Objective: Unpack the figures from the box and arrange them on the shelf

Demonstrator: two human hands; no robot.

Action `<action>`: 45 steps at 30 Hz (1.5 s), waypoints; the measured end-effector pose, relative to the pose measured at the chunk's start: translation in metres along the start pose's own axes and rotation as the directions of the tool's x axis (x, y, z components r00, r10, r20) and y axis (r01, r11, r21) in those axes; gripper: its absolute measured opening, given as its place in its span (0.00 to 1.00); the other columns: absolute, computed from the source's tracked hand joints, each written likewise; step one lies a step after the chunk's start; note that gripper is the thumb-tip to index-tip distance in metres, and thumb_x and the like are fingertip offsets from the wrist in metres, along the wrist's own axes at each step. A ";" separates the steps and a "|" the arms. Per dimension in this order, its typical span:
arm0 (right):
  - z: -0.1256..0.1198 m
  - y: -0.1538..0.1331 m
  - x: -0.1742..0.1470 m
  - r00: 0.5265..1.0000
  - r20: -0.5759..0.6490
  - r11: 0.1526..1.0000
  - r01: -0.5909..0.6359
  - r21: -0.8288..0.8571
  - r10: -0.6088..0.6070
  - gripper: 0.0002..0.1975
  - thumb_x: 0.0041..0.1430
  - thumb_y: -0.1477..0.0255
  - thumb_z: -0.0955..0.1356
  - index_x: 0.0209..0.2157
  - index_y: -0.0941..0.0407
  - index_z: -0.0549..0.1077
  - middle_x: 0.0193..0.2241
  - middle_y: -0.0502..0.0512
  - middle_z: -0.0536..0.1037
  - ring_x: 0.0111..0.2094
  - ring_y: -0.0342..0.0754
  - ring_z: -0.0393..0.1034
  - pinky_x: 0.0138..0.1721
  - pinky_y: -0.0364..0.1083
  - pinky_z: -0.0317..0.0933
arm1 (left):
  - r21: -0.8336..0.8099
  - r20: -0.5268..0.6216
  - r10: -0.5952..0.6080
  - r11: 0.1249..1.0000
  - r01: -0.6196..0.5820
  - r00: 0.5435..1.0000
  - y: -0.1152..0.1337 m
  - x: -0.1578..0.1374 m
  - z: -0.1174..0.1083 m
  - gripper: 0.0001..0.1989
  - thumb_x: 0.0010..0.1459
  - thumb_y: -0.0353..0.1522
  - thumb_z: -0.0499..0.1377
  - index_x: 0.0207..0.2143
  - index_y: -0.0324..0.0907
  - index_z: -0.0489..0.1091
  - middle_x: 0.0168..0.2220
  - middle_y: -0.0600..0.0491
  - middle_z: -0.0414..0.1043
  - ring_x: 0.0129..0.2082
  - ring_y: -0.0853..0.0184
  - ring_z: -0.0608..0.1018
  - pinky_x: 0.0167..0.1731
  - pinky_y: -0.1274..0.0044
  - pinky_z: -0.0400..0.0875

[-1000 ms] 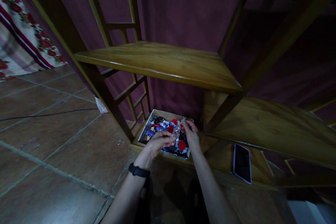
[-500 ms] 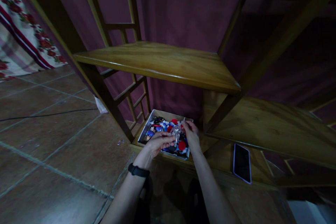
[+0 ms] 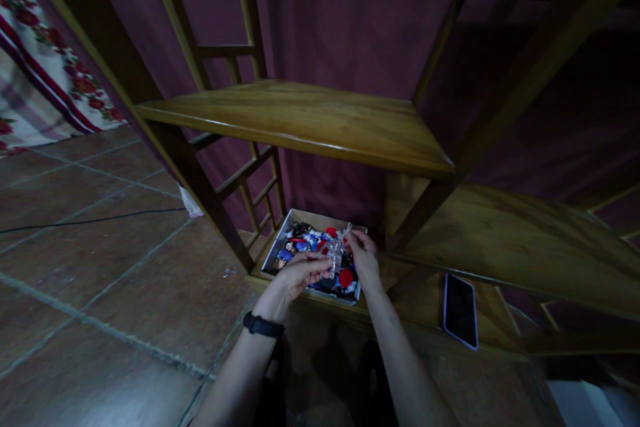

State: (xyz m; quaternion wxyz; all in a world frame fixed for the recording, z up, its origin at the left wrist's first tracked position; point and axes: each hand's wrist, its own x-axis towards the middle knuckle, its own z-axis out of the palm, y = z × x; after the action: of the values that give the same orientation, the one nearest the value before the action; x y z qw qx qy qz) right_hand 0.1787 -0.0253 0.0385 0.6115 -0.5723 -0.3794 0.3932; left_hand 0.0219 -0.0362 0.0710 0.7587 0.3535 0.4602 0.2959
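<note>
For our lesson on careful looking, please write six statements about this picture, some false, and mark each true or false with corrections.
1. The left hand holds a clear object. True.
2. The right hand touches the phone. False: it is over the box.
3. The phone lies to the right of the box. True.
4. The box stands on the floor. False: it sits on a low wooden board.
5. A red round piece shows in the box. True.
6. The right wrist wears a band. False: the black wristband is on the left.
</note>
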 end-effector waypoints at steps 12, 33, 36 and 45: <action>0.001 -0.005 -0.003 1.000 0.011 0.999 -0.003 0.041 0.002 0.14 0.46 0.59 0.67 0.31 0.54 0.72 0.26 0.49 0.73 0.26 0.45 0.66 0.30 0.44 0.62 | -0.034 0.025 -0.003 0.999 0.004 1.000 -0.002 0.002 -0.002 0.15 0.37 0.31 0.69 0.29 0.34 0.74 0.29 0.47 0.77 0.21 0.75 0.75 0.19 0.86 0.64; 0.004 -0.007 -0.003 1.000 -0.001 0.999 -0.016 0.037 0.016 0.14 0.43 0.60 0.69 0.30 0.55 0.73 0.26 0.50 0.75 0.25 0.45 0.67 0.26 0.43 0.62 | 0.038 -0.069 0.082 0.996 -0.080 0.994 -0.006 0.004 -0.001 0.15 0.33 0.33 0.70 0.25 0.37 0.70 0.22 0.54 0.74 0.19 0.73 0.75 0.20 0.84 0.64; 0.005 -0.006 -0.004 1.000 -0.009 0.999 -0.011 0.040 0.012 0.14 0.43 0.60 0.69 0.30 0.55 0.73 0.26 0.50 0.74 0.25 0.44 0.67 0.25 0.43 0.63 | 0.089 -0.123 0.152 0.986 -0.141 0.981 -0.010 0.010 -0.003 0.16 0.32 0.34 0.70 0.23 0.37 0.68 0.20 0.54 0.73 0.18 0.72 0.74 0.17 0.84 0.60; 0.006 -0.003 -0.005 0.999 0.039 0.998 0.012 0.059 -0.015 0.12 0.45 0.61 0.68 0.29 0.54 0.71 0.27 0.50 0.73 0.27 0.45 0.66 0.26 0.43 0.62 | 0.169 -0.165 0.321 0.941 -0.294 0.933 -0.015 0.018 -0.002 0.14 0.32 0.34 0.68 0.19 0.39 0.66 0.15 0.58 0.68 0.14 0.73 0.70 0.14 0.82 0.58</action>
State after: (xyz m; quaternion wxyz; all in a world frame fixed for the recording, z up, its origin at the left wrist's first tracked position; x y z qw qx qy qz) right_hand 0.1711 -0.0273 0.0421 0.6229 -0.5436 -0.3838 0.4113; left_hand 0.0289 -0.0301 0.0488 0.6284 0.4446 0.4891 0.4102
